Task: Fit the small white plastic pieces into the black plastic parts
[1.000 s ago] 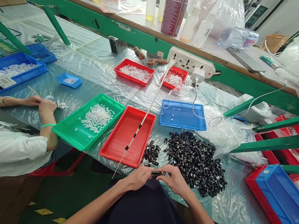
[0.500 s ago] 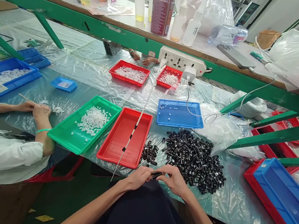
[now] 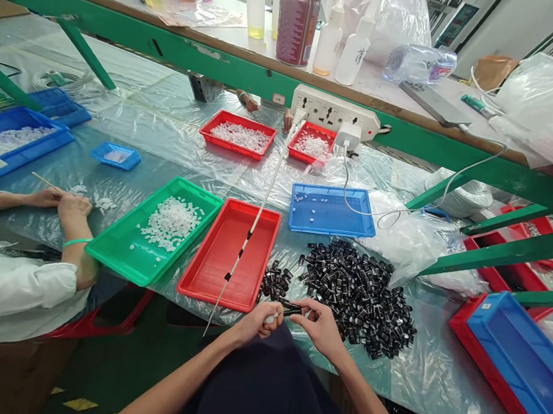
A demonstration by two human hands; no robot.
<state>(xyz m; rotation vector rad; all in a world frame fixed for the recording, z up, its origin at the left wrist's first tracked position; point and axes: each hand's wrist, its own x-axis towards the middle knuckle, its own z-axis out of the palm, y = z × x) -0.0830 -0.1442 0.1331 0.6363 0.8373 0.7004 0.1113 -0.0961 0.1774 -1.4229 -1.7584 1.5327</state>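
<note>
At the front edge of the table my left hand (image 3: pixel 258 322) is closed, with a small white piece (image 3: pixel 271 318) showing among its curled fingers. Small black shiny pieces (image 3: pixel 291 309) bridge the gap to my right hand (image 3: pixel 320 325), which pinches their other end between thumb and fingers. How the pieces fit together is too small to make out. Just behind the right hand lies a large heap of black pieces (image 3: pixel 357 291). A smaller pile of black pieces (image 3: pixel 276 281) lies behind the left hand, beside the red tray (image 3: pixel 192 277).
A banded white stick (image 3: pixel 239 256) slants over the red tray. Left of it are a green tray (image 3: pixel 140 267) of white bits and a co-worker's hands (image 3: pixel 72 205). A blue tray (image 3: pixel 335 224) stands behind the heap; stacked trays (image 3: pixel 515 357) stand right. A power strip (image 3: pixel 335 113) hangs from the shelf.
My left hand has rolled into a tighter curl, and the white piece now shows in it. The black pieces extend further toward my right hand. Across the table, another person's hand has shifted.
</note>
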